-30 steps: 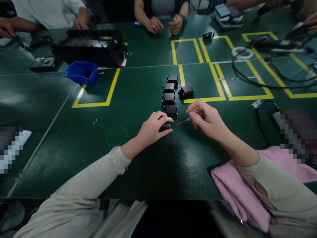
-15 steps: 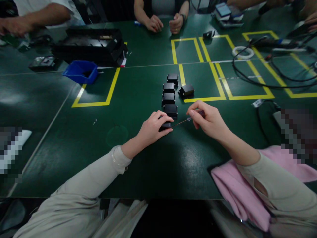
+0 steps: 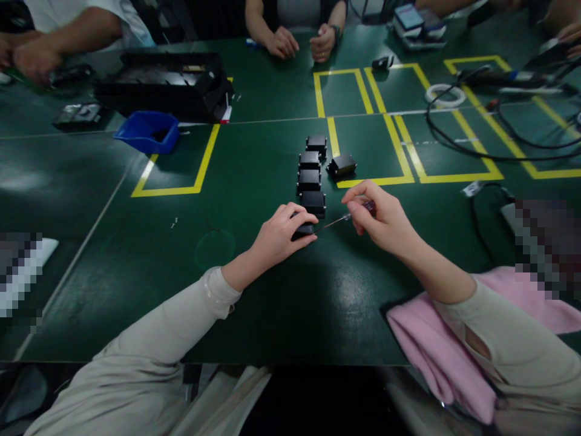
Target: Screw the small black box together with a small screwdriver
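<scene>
My left hand (image 3: 280,235) lies curled over a small black box (image 3: 303,230) on the green table (image 3: 254,303), pressing it down. My right hand (image 3: 381,218) pinches a thin screwdriver (image 3: 345,219), whose tip points left at the side of that box. Just beyond, several more black boxes (image 3: 311,178) stand in a column, and one more black box (image 3: 342,165) sits to their right on a yellow tape line.
A pink cloth (image 3: 436,351) lies under my right forearm. A blue bin (image 3: 147,132) and a black tray (image 3: 166,82) stand at the far left. Black cables (image 3: 476,154) and a white ring (image 3: 443,95) lie at the right. Other people's hands (image 3: 302,43) rest at the far edge.
My hands have hardly moved; the right hand has shifted slightly on the screwdriver. A person's arm at the far left has moved over the table.
</scene>
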Motion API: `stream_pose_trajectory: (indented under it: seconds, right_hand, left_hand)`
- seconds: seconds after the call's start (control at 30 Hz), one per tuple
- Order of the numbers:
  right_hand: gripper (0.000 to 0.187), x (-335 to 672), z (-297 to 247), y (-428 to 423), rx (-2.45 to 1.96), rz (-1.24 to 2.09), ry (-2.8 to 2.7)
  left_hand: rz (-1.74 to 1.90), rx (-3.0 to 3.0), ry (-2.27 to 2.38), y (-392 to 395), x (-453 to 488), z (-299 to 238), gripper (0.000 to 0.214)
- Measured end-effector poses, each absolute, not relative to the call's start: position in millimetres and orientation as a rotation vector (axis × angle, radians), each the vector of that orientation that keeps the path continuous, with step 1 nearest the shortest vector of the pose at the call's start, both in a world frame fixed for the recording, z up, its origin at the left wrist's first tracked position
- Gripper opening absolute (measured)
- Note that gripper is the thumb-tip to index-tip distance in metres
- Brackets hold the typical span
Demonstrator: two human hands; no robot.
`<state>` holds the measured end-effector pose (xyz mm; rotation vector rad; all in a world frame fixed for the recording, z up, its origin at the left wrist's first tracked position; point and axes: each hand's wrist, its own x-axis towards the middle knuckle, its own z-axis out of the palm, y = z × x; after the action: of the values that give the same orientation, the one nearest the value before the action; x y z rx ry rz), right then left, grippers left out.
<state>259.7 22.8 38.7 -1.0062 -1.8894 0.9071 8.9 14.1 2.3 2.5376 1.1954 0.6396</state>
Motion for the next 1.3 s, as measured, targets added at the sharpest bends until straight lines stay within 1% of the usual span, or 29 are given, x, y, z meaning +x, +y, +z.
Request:
stream_pose_trajectory:
  seconds: [0.1,0.17,0.23,0.33,0.43,0.6,0.73,0.83,1.0,1.13,1.3]
  right_hand:
    - [0.017,260.0,38.9,22.6,-1.032,0.928,-1.893]
    - [0.020,260.3,38.2,22.7,-1.036,0.934,-1.903]
    - [0.018,260.2,37.3,23.0,-1.022,0.930,-1.897]
    - [0.008,259.4,37.0,23.2,-1.002,0.908,-1.883]
    - [0.005,258.8,38.4,23.1,-1.003,0.900,-1.881]
    - [0.012,259.5,40.3,23.1,-1.048,0.914,-1.923]
    - [0.003,259.4,39.7,22.8,-1.011,0.912,-1.907]
    - [0.002,259.2,39.9,22.7,-0.991,0.910,-1.902]
    - [0.012,259.4,41.2,22.7,-1.022,0.914,-1.931]
    - [0.002,259.4,40.6,22.6,-0.992,0.915,-1.914]
    - [0.005,259.4,39.8,22.9,-0.987,0.904,-1.912]
  left_hand:
    - [0.640,2.537,1.193,13.9,9.0,3.2,0.029]
    - [0.637,2.536,1.194,13.9,8.8,3.2,0.029]
    - [0.635,2.537,1.192,14.0,8.5,2.7,0.029]
    - [0.633,2.538,1.193,14.2,8.1,1.6,0.030]
    - [0.631,2.540,1.196,14.3,8.2,1.0,0.030]
    - [0.640,2.539,1.186,14.7,8.3,1.0,0.029]
    - [0.635,2.541,1.188,14.9,8.2,1.2,0.030]
    - [0.629,2.539,1.197,14.7,8.5,1.7,0.029]
    - [0.637,2.536,1.199,14.3,8.7,2.2,0.029]
    - [0.639,2.538,1.197,14.4,8.5,2.0,0.030]
    - [0.636,2.541,1.195,14.6,8.5,1.3,0.029]
